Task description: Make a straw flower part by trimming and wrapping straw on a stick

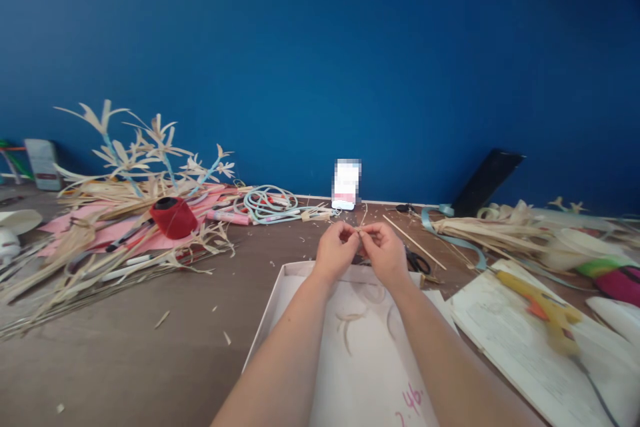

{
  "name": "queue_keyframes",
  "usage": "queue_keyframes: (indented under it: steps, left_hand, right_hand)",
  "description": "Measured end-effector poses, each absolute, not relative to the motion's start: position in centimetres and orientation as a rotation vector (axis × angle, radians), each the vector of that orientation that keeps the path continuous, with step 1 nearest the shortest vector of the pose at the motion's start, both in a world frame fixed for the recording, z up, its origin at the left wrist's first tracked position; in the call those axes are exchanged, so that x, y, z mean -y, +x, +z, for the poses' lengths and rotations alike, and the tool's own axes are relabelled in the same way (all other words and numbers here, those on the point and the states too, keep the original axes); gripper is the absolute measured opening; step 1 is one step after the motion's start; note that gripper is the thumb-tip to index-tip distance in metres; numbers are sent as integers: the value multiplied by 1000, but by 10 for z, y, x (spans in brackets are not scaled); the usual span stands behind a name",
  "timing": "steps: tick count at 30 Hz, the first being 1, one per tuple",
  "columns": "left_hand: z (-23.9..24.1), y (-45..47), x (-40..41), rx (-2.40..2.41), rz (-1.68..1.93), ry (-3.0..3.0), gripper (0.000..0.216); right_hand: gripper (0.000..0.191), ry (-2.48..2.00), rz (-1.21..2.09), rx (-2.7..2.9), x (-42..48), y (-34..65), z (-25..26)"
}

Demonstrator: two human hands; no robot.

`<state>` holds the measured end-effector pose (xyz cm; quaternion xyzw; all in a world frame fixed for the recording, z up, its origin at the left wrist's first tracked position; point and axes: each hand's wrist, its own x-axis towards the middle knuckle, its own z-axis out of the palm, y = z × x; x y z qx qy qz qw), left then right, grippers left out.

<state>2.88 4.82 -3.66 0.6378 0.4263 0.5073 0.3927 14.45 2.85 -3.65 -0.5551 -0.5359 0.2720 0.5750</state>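
Over the far edge of a shallow white box (363,377), my left hand (336,250) and my right hand (385,252) meet, thumbs and forefingers pinched close together. Between the fingertips is a thin, pale strip of dried plant fibre (365,212), its free end standing up above the right fingers. Most of that strip is hidden by the fingers. Loose curled strips (345,327) lie in the box below my forearms. Black-handled scissors (419,262) rest on the table just behind my right hand.
Dried-leaf flowers (163,140) and a red spool (175,217) sit among fibres on the left. A lit phone (346,183) leans on the blue wall. To the right, a yellow glue gun (545,310) lies on a booklet (500,320), its cord trailing forward.
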Motion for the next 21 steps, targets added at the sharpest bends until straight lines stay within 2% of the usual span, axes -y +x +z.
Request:
queue_keyframes:
  steps: [21]
  left_hand:
    - [-35,23,-59,-911,1177,1312,21]
  right_hand:
    - [16,-1364,193,1630,-15,147,-22]
